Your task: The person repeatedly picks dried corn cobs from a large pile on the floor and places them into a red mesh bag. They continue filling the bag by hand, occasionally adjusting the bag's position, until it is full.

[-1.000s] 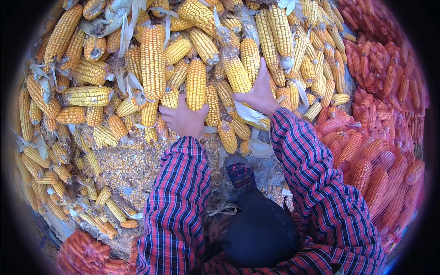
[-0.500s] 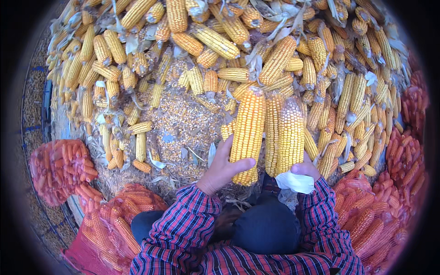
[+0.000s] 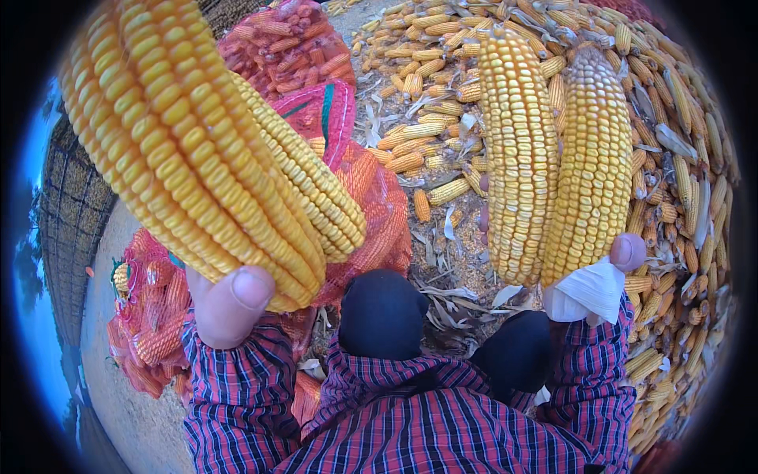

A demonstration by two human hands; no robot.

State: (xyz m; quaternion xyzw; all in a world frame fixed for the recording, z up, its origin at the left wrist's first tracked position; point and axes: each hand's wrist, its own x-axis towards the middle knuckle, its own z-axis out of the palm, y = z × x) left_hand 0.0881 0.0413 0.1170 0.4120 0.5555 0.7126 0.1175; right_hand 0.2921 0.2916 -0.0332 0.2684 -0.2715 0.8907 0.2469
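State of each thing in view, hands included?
Long yellow corn cobs at left: held, tilted, husk off
Two long yellow corn cobs at right: held side by side
White papery husk: bent, by right thumb
Left bare hand: gripping cobs
Right bare hand: gripping cobs
Red mesh sacks: holding cobs
Loose orange-yellow corn heap: spread out, unbagged

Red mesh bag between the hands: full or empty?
Not empty: corn cobs show through the bag. Cannot tell if full: two held cobs hide part.
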